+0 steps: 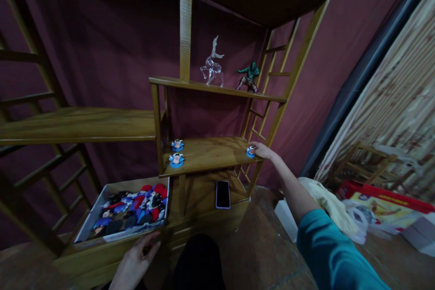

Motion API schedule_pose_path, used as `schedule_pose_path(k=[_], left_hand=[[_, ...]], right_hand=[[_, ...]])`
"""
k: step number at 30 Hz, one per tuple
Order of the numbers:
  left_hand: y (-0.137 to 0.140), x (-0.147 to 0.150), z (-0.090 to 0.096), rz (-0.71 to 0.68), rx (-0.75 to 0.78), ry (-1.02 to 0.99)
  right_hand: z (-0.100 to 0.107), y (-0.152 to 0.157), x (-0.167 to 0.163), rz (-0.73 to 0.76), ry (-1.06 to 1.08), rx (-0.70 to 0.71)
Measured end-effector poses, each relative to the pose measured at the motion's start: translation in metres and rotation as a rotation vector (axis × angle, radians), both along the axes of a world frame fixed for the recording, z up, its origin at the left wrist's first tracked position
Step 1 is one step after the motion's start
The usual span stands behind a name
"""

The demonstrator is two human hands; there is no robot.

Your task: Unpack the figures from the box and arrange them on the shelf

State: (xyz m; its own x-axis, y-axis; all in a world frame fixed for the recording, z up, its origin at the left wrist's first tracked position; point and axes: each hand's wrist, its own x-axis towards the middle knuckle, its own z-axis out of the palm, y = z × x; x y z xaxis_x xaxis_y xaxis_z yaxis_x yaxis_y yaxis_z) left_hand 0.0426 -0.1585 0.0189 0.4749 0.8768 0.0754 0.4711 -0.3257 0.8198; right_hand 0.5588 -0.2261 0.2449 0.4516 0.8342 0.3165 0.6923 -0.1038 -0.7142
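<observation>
My right hand (263,149) reaches to the right end of the middle wooden shelf (214,152). Its fingers are closed on a small figurine (250,152) with a blue round base, which stands upright at the shelf board. Two similar figurines, a rear one (177,145) and a front one (176,160), are at the left end of the same shelf. Low in front of the cabinet, my left hand (141,253) is loosely curled, thumb and fingers apart, with nothing visible in it. Just beyond it sits a white box (167,208) heaped with red, blue and black figurines (136,204).
A phone (223,195) lies on the lower shelf. Above stand a clear deer-like figure (213,65) and a green hooded figure (250,76). An upright post (158,129) bounds the shelf on the left. Bags (326,204) and a red box (384,204) are on the floor at right.
</observation>
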Motion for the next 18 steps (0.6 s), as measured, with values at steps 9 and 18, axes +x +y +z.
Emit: schedule_pose_path(k=[9,18], left_hand=[[-0.004,-0.003,0.009,0.019,0.052,0.01],[-0.015,-0.006,0.011,0.15,0.049,-0.128]], right_hand=[[-0.007,-0.044,-0.058,-0.149,0.079,0.49],[-0.14,-0.019,-0.251,0.401,0.833,0.126]])
